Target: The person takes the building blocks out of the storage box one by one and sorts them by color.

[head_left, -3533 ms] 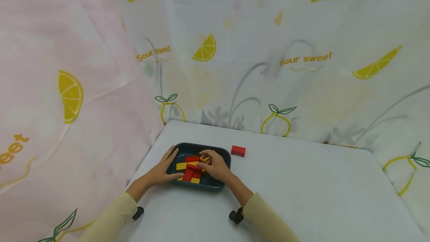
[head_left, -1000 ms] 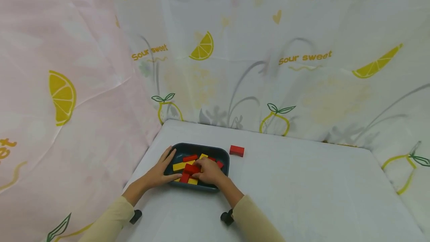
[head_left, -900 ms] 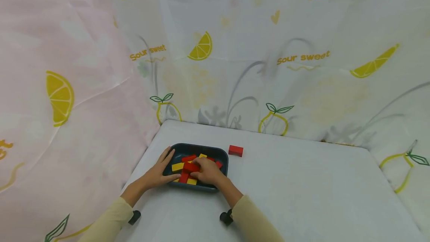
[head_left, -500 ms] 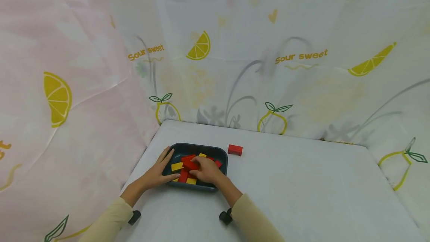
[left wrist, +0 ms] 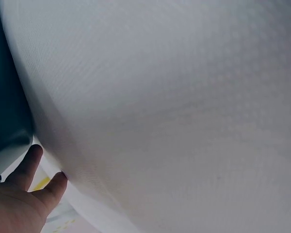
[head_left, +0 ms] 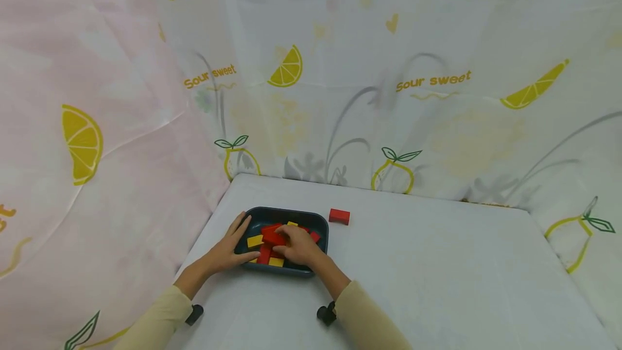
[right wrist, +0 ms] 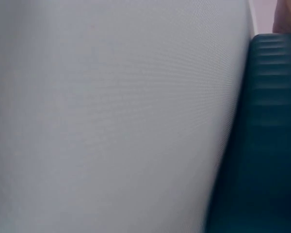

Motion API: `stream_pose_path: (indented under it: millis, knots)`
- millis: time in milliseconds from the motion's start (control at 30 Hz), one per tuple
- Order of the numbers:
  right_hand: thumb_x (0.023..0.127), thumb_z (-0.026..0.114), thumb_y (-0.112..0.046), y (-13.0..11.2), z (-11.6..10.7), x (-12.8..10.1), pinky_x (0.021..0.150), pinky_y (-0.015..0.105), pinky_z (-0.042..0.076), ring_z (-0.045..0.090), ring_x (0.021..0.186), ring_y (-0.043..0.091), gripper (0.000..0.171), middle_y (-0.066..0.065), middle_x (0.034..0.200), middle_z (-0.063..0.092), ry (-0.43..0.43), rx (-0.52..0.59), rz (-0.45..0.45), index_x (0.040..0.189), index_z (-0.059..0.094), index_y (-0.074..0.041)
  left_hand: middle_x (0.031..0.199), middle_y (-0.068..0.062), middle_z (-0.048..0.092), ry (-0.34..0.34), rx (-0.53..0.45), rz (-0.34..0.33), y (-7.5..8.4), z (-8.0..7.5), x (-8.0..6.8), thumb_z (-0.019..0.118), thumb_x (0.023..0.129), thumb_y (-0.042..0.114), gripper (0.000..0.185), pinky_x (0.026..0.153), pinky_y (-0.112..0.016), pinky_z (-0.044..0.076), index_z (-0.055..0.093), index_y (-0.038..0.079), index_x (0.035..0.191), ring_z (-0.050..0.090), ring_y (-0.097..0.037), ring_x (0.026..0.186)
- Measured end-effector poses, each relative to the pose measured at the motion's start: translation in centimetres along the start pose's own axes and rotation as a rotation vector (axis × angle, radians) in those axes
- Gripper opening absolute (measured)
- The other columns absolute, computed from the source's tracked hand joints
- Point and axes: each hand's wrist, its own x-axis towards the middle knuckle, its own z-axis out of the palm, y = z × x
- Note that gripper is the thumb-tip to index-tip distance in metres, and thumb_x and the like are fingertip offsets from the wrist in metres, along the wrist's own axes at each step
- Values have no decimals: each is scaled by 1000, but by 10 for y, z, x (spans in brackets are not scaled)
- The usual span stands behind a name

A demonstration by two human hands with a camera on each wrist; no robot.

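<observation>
A dark teal tray sits near the table's left corner and holds several red and yellow blocks. My left hand rests open on the tray's left rim, fingers straight and thumb along the front edge. Inside the tray, my right hand curls its fingers on a red block lying on top of the pile. A yellow block lies beside my left fingers. The left wrist view shows only my left fingers and the tray's edge. The right wrist view shows just the tray's wall.
One red block lies on the white table just right of the tray's far corner. Lemon-print curtains close off the back and left sides. Open table surface stretches to the right.
My right hand has let go of a yellow arch piece and taken hold of a red block, sliding it slightly to the far left in the tray. The left hand has stayed put.
</observation>
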Motion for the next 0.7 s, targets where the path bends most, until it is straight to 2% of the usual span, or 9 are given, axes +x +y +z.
stream_pose_path:
  millis: [200, 433, 567, 700]
  knots:
    - [91, 73, -26, -1, 1, -1, 83, 23, 53, 59, 92, 12, 41, 4, 115, 69, 42, 3, -55, 126, 63, -9, 167, -12, -3, 5, -13, 2, -2, 0, -1, 70, 84, 56, 105, 108, -72, 28, 10, 15, 160, 19, -44, 148]
    - [91, 73, -23, 2, -1, -2, 75, 18, 52, 58, 88, 12, 39, 7, 112, 64, 138, 2, -132, 125, 63, -8, 167, -13, -3, 3, -12, 11, -1, 0, 1, 70, 84, 55, 106, 108, -72, 29, 9, 15, 160, 21, -45, 147]
    - [89, 74, -17, 2, -8, -5, 67, 16, 51, 56, 79, 12, 36, 10, 109, 61, 185, 54, -144, 122, 64, -6, 167, -14, -2, 7, -10, 9, -2, 1, 0, 71, 84, 55, 106, 108, -72, 30, 9, 15, 160, 22, -45, 146]
    - [90, 74, -17, 3, -19, -9, 69, 15, 50, 54, 81, 10, 36, 8, 110, 61, 180, 18, -144, 122, 63, -7, 167, -11, -3, 10, -22, -9, -1, 0, 0, 72, 83, 56, 107, 109, -71, 30, 9, 18, 161, 23, -43, 146]
